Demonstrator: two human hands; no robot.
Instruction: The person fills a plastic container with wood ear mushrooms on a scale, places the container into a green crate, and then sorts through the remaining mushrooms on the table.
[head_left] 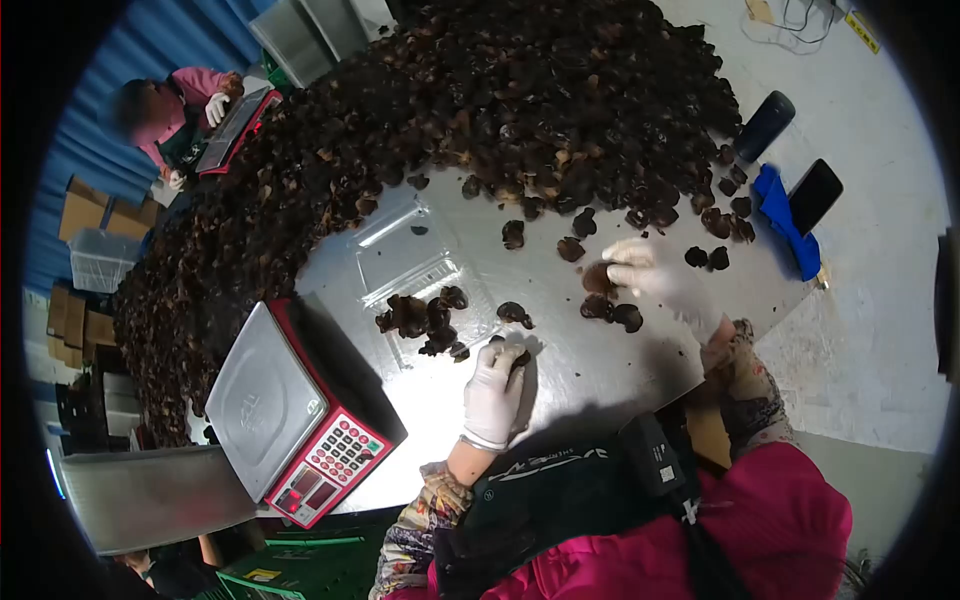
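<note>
My left hand (493,395), in a white glove, is closed on a dark dried mushroom piece (521,358) low over the metal table. My right hand (648,270), also gloved in white, has its fingertips pinched on a brown mushroom piece (597,278). Two darker pieces (626,318) lie just below that hand. Another loose piece (514,314) rests between my hands. Left of them an open clear plastic box (385,262) lies on the table, with several mushroom pieces (437,318) in its nearer half.
A large heap of dried mushrooms (520,100) covers the table's far side. A red-and-white scale (265,400) stands at left. Near the right edge are a dark cylinder (765,126), a phone (815,195) and a blue cloth (782,220). Another person (185,110) works beside a second scale (236,132).
</note>
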